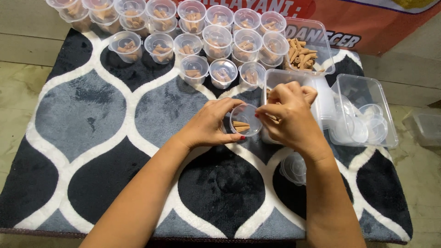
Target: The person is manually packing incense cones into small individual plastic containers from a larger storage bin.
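Filling little cups with tan sticks, one at a time

Left hand (209, 127) fingers clamp the small clear cup (245, 120) above the rug (82, 110); right hand (289, 115) fingers pinch sticks at its rim. A tilted cup could probably spill them, and the filled cups (216, 39) sit near.

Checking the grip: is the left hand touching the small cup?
Touching. The head view shows the left hand with its fingers wrapped round the cup.

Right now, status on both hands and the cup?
Left hand holds small clear cup, tilted, a few tan sticks inside. Right hand pinches sticks at its rim. Nothing between them; filled cups stacked beyond.
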